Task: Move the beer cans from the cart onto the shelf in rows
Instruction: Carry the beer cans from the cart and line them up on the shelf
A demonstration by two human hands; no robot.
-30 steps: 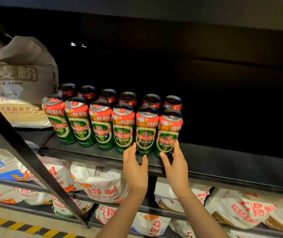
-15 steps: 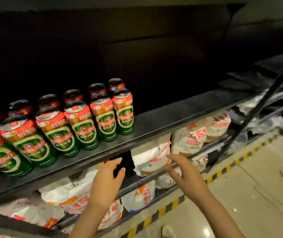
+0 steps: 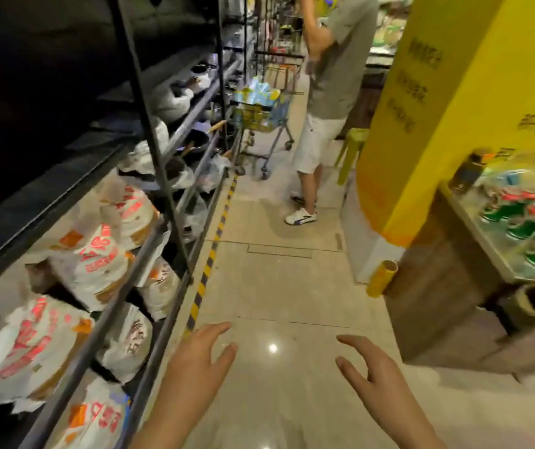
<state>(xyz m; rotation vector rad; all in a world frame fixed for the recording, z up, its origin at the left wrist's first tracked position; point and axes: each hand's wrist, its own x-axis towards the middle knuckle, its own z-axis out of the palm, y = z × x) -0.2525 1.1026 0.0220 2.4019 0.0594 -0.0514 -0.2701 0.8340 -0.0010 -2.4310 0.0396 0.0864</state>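
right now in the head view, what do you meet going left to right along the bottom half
white sacks on the lower racks → yellow-black floor stripe → left hand → right hand → yellow roll → green and red cans, blurred

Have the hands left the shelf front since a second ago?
Yes. Both the left hand and right hand have come away from the dark shelf, which now lies to their left; they hover open and empty over the aisle floor.

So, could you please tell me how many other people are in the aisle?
1. A person in white shorts stands beside a loaded shopping cart, left of the yellow pillar. Others may be hidden behind it.
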